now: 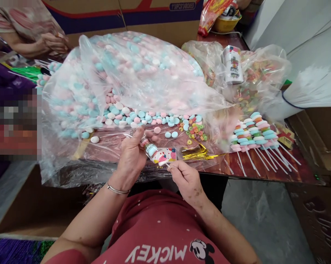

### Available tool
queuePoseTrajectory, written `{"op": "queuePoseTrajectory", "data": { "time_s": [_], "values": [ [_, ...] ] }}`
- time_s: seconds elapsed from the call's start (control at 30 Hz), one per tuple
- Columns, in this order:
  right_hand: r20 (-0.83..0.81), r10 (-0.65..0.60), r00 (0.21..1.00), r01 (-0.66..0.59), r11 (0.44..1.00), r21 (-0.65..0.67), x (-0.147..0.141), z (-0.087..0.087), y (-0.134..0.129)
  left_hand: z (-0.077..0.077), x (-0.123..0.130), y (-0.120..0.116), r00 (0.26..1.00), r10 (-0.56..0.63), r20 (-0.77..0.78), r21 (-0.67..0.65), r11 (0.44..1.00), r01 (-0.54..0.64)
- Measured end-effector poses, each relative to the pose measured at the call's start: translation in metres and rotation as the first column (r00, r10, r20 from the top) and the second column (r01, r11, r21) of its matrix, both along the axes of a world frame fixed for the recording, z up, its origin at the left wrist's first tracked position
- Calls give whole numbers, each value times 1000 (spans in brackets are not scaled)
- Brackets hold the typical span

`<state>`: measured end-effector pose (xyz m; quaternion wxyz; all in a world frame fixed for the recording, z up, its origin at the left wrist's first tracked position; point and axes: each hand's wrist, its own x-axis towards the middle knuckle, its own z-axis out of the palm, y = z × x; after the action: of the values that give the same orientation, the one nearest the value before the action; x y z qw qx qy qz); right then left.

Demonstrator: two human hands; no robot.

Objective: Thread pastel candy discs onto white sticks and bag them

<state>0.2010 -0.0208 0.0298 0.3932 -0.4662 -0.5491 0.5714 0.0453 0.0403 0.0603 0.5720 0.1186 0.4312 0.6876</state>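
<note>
A candy skewer [151, 148] in a clear wrapper lies slantwise between my two hands. My left hand [134, 152] has its fingers curled round the upper part of the wrapped skewer. Thumb and fingers of my right hand [185, 179] pinch the white stick at its lower end. A printed card [169, 154] with coloured spots lies right beside the wrapped candy. Gold twist ties [200, 152] rest to the right of the card. Behind my hands are loose pink, blue and white candies [143, 118] and small ring candies [197, 130].
A large clear bag of candies [143, 69] covers the table's back. Several finished skewers [255, 135] lie at the right, near a card stack [233, 65] on another bag. A white container of sticks [313, 88] stands far right. Another person's hands [54, 44] are at upper left.
</note>
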Motion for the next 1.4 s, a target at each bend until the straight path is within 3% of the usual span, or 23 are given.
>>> {"op": "queuePoseTrajectory", "data": {
  "time_s": [0.13, 0.23, 0.33, 0.43, 0.5, 0.57, 0.67, 0.77, 0.83, 0.93, 1.03, 1.2, 1.4],
  "values": [
    [-260, -57, 964, -17, 961, -276, -5, -8, -2, 1, -8, 9, 1000, 26, 0, -28, 999, -26],
    [-291, -157, 944, 47, 935, -353, -7, -12, -3, -2, -11, 11, 998, 58, 18, -84, 995, -56],
    [-161, -139, 977, 105, 974, -202, -4, -13, -4, -6, -12, 11, 999, 47, 20, -138, 989, -44],
    [122, -122, 985, 108, 988, 114, 0, -12, -6, -9, -13, 10, 1000, 29, 8, -199, 980, -26],
    [290, -154, 945, 50, 940, 338, 1, -13, -7, -11, -11, 9, 1000, 28, -3, -208, 978, -28],
    [402, -204, 892, -35, 858, 512, -1, -16, -6, -13, -6, 5, 1000, 24, 2, -181, 983, -23],
    [501, -320, 804, -121, 737, 665, -10, -22, -4, -16, 7, -3, 999, 11, 40, -111, 994, -7],
    [537, -409, 738, -159, 667, 728, -18, -24, -2, -18, 19, -11, 997, -6, 73, -47, 999, 9],
    [527, -400, 750, -165, 658, 735, -20, -22, -1, -18, 22, -12, 996, -19, 88, -18, 1000, 21],
    [454, -375, 808, -103, 669, 736, -16, -16, -2, -14, 17, -9, 994, 2, 109, -2, 1000, -2],
    [455, -371, 809, -99, 678, 728, -9, -14, -4, -9, 11, -3, 992, 57, 114, 0, 998, -58],
    [509, -364, 780, -149, 682, 716, -14, -22, -4, -7, 15, -7, 986, 1, 165, 68, 998, -13],
    [453, -296, 841, -115, 720, 684, -16, -22, -2, -7, 21, -14, 994, -17, 108, 130, 992, 3]
  ]
}}
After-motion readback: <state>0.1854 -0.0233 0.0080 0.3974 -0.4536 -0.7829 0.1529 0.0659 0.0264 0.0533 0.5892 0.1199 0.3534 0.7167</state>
